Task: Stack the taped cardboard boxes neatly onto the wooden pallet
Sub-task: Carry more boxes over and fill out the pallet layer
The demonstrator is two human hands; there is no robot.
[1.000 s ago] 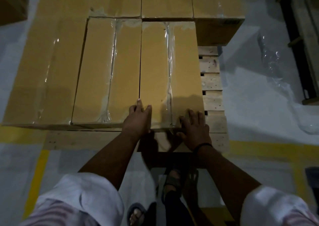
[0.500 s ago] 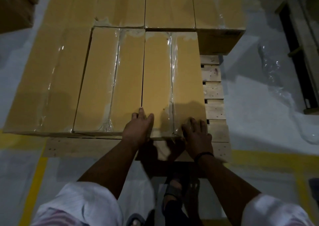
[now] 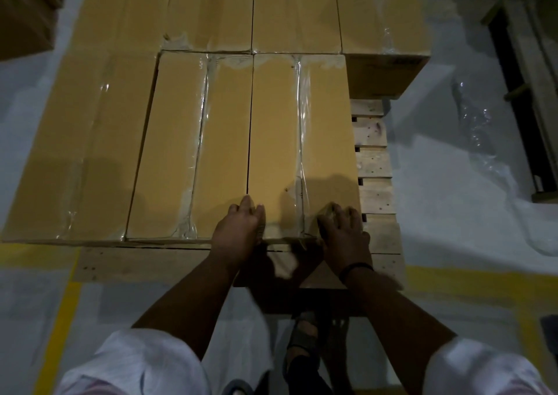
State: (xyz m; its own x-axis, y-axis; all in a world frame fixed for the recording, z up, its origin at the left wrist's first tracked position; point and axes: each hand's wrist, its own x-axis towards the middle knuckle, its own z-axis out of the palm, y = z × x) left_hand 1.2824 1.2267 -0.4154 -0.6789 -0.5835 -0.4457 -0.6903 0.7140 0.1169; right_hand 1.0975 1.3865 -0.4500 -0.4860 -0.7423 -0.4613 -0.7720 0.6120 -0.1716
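Sealed taped boxes (image 3: pixel 169 141) packed on wooden pallet (image 3: pixel 377 165), left grip (image 3: pixel 238 228) and right grip (image 3: pixel 344 234) flat-fingered, holding nothing, pressing front right box (image 3: pixel 277 122), both unmoved since earlier

Dim and grainy. Glare along the tape (image 3: pixel 302 129); soft shadows thrown forward onto the box (image 3: pixel 327 153). Bowed at edges, slightly blurred.

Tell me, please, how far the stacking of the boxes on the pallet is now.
Done: a rear row of boxes and two front boxes lie close together on the pallet. In hand: the left hand and right hand press on the near end of the rightmost box, close beside its neighbour. Left: bare slats show on the pallet's right, so probably more boxes belong there.
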